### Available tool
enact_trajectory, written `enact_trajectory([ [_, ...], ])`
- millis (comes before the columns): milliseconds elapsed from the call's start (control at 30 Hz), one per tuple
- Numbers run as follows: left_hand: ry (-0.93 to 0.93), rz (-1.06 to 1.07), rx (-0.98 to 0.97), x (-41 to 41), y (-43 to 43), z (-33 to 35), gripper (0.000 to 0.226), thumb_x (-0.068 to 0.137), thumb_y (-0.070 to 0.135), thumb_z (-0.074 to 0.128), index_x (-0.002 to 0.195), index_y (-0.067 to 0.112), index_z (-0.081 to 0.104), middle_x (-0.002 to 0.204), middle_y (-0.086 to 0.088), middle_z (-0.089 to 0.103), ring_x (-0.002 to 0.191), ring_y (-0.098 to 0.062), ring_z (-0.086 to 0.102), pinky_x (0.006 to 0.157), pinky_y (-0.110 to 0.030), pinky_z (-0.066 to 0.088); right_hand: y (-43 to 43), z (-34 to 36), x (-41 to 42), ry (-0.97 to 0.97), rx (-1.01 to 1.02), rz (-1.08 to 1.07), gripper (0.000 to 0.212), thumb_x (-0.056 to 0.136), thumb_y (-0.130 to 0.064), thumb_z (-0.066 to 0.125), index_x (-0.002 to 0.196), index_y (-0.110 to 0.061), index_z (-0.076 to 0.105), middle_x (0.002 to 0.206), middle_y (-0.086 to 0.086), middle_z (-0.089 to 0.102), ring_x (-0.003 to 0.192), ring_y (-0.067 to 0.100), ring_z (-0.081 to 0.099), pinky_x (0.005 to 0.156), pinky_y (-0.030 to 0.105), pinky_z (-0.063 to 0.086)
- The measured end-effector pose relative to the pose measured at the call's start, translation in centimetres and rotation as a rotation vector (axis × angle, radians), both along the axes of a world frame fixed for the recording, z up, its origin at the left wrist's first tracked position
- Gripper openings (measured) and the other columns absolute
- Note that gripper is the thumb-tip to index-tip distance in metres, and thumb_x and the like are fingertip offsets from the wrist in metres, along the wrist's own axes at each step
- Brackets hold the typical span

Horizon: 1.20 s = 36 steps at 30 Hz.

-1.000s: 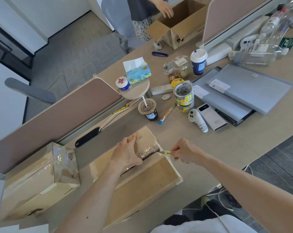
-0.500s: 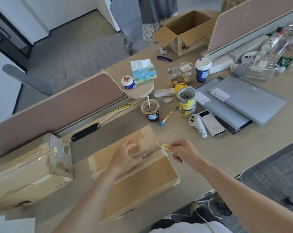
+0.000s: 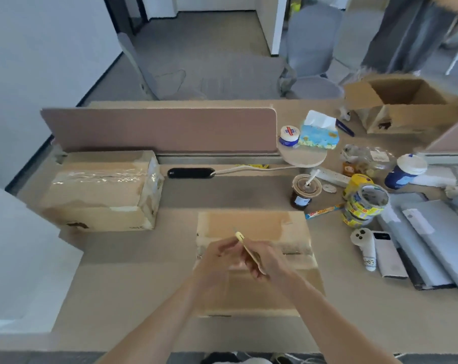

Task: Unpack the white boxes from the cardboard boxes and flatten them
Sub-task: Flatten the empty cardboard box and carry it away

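A taped cardboard box (image 3: 251, 225) lies on the desk right in front of me, closed, with clear tape along its seam. Both hands hover together over its middle. My right hand (image 3: 266, 261) grips a slim yellow utility knife (image 3: 245, 245) whose tip points up and away from me. My left hand (image 3: 216, 256) sits right beside the knife with its fingers reaching toward the tip; motion blur hides whether they touch it. A second taped cardboard box (image 3: 99, 190) stands to the left. No white box shows.
An open cardboard box (image 3: 406, 101) sits far right near a standing person (image 3: 411, 32). Tape rolls (image 3: 364, 203), a cup with a straw (image 3: 305, 190), a phone (image 3: 388, 256), grey folders (image 3: 437, 240) and a tissue box (image 3: 318, 132) crowd the right. A desk divider (image 3: 159, 130) runs behind.
My left hand has lifted off the box top and met my right hand. The knife has left the seam's right end and is now above the box's middle. My view swung left.
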<state>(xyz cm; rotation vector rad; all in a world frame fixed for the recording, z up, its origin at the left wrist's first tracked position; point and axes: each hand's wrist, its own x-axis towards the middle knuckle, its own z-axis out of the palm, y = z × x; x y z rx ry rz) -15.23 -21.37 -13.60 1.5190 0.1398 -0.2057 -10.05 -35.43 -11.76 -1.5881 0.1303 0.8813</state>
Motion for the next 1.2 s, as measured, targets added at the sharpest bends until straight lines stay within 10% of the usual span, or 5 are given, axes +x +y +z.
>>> enact_trajectory([
  [367, 0.110, 0.410, -0.199, -1.9, 9.1, -4.3, 0.016, 0.100, 0.015, 0.058, 0.096, -0.001, 0.060, 0.089, -0.017, 0.073, 0.081, -0.029, 0.072, 0.073, -0.030, 0.059, 6.9, -2.3, -1.8, -0.518, -0.406, 0.210, 0.039, 0.092, -0.034, 0.061, 0.061, -0.011, 0.062, 0.053, -0.007, 0.048, 0.052, 0.012, 0.042, 0.056, 0.029, 0.036],
  [467, 0.207, 0.494, -0.151, -2.9, 10.8, -4.8, 0.015, 0.102, 0.015, 0.054, 0.091, 0.008, 0.060, 0.078, -0.006, 0.067, 0.070, -0.020, 0.069, 0.066, -0.029, 0.056, 5.8, -4.1, -3.3, -0.735, -0.500, 0.297, 0.015, 0.092, -0.032, 0.065, 0.091, -0.019, 0.072, 0.086, -0.008, 0.062, 0.076, 0.006, 0.060, 0.068, 0.013, 0.043],
  [667, 0.285, 0.440, 0.145, -4.0, 12.0, -6.5, 0.033, 0.099, 0.031, 0.053, 0.070, 0.019, 0.046, 0.063, 0.007, 0.042, 0.060, -0.014, 0.043, 0.063, -0.041, 0.050, 4.2, -8.6, -6.2, -1.033, -0.680, 0.729, 0.107, 0.062, -0.096, 0.046, 0.149, -0.036, 0.033, 0.157, -0.006, 0.020, 0.146, 0.016, 0.016, 0.120, 0.039, 0.010],
  [867, 0.199, 0.254, 0.283, -4.5, 11.0, -7.0, 0.034, 0.104, 0.031, 0.046, 0.074, 0.016, 0.043, 0.060, -0.004, 0.055, 0.042, -0.005, 0.048, 0.047, -0.024, 0.035, 4.4, -9.4, -6.8, -1.240, -0.797, 0.712, 0.102, 0.061, -0.083, 0.058, 0.145, -0.030, 0.037, 0.150, 0.005, 0.039, 0.136, 0.026, 0.037, 0.111, 0.048, 0.032],
  [1200, 0.107, 0.224, 0.479, -4.2, 10.8, -8.3, 0.041, 0.101, 0.035, 0.048, 0.072, 0.006, 0.051, 0.055, -0.002, 0.053, 0.041, -0.013, 0.042, 0.045, -0.030, 0.034, 4.2, -9.4, -7.0, -1.187, -0.812, 0.717, 0.101, 0.059, -0.081, 0.060, 0.144, -0.031, 0.039, 0.150, 0.002, 0.040, 0.136, 0.023, 0.037, 0.116, 0.038, 0.018],
])
